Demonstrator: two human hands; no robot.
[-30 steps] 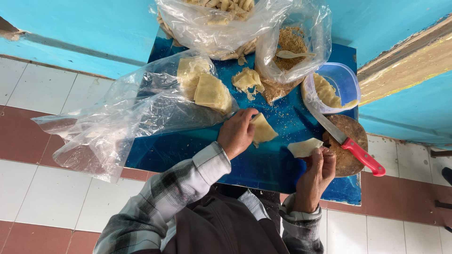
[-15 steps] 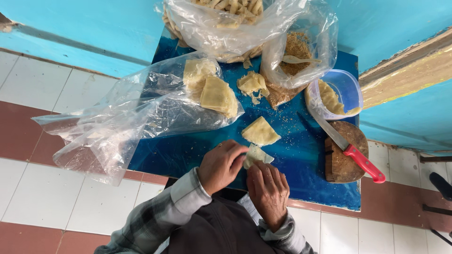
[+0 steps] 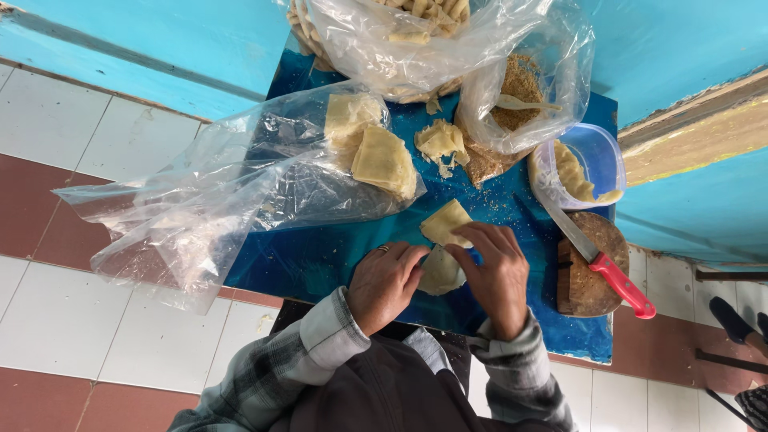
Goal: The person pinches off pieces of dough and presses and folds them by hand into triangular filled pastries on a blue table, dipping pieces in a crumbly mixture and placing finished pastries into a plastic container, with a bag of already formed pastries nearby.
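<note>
The left hand (image 3: 386, 282) and the right hand (image 3: 498, 272) are meeting near the tabletop's (image 3: 320, 256) near edge, both gripping a pale folded dough piece (image 3: 440, 272) between them. The left grip is clenching its left side with curled fingers, a ring showing on one; the right grip is pinching its top and right side. Just beyond the hands, a flat square dough sheet (image 3: 446, 222) is lying on the blue tabletop, touching the right fingertips.

Toward the left edge, a large clear plastic bag (image 3: 208, 200) is sprawling over the side, with a stack of dough sheets (image 3: 376, 152) at its mouth. A crumpled lump of dough scraps (image 3: 440, 142) is sitting behind it. At the far edge, a bag of finished rolls (image 3: 400, 32) and a bag of brown crumbs (image 3: 520, 96) are leaning together. Near the right edge, a clear tub (image 3: 596, 156) is holding filling, and a red-handled knife (image 3: 600, 260) is resting across a round wooden block (image 3: 588, 276).
</note>
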